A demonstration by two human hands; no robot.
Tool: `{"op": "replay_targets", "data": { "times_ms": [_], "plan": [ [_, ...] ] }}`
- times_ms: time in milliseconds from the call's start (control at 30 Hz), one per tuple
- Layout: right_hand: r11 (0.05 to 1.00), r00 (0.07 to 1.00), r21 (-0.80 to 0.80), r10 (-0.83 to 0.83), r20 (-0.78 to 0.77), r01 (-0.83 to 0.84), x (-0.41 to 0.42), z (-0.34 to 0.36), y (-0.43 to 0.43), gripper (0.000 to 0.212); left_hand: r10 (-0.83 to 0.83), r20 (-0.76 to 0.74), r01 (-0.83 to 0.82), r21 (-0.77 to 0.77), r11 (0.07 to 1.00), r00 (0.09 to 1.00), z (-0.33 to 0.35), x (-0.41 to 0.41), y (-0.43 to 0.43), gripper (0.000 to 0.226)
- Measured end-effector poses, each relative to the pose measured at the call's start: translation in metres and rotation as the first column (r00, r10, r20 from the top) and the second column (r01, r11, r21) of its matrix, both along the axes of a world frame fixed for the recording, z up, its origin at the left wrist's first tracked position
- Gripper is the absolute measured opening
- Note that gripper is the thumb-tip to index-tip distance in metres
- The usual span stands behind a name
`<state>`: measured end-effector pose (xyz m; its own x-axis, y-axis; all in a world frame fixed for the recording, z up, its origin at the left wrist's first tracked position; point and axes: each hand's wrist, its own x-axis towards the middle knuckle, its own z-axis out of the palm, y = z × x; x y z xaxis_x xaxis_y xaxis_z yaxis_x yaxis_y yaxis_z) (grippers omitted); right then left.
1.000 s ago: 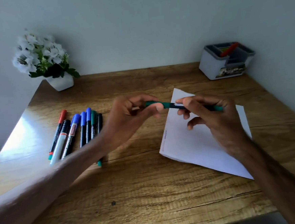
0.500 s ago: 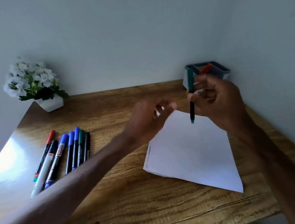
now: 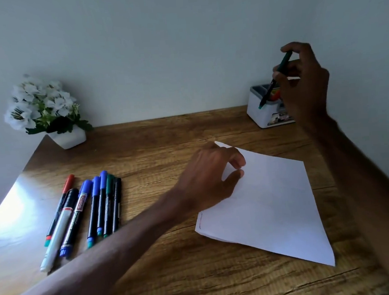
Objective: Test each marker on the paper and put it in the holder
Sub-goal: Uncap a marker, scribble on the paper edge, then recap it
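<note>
The right hand (image 3: 305,85) is raised over the white plastic holder with grey-rimmed compartments (image 3: 259,116) at the far right of the wooden counter (image 3: 175,277). Its fingers (image 3: 285,48) pinch a slim green-capped marker with a black barrel (image 3: 274,82), tilted with its lower end just above the holder's front rim, apparently lined up to drop in. An orange-red marker (image 3: 275,95) already stands inside. The wrist is cocked, the forearm reaching forward.

The left hand (image 3: 211,177) rests loosely curled on the near-left part of the white sheet of paper (image 3: 275,206), holding nothing, likely steadying it for testing. No mark shows clearly on the sheet. A row of about 8 untested markers (image 3: 87,214) lies to the left, within easy reach.
</note>
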<state>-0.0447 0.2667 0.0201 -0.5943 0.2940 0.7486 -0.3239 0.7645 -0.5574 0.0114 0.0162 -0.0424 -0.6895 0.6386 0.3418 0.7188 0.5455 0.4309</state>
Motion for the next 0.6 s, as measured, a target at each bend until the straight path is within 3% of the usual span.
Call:
{"op": "replay_targets", "data": {
  "times_ms": [233, 600],
  "plan": [
    [0.998, 0.987, -0.026, -0.054, -0.155, 0.05, 0.004, 0.004, 0.005, 0.039, -0.01, -0.021, 0.01, 0.004, 1.0, 1.0, -0.003, -0.002, 0.0, 0.019],
    [0.985, 0.993, 0.16, -0.081, 0.087, 0.067, -0.004, -0.033, 0.019, 0.037, -0.018, -0.022, 0.018, 0.022, 1.0, 1.0, -0.006, -0.005, 0.0, 0.018]
  ]
}}
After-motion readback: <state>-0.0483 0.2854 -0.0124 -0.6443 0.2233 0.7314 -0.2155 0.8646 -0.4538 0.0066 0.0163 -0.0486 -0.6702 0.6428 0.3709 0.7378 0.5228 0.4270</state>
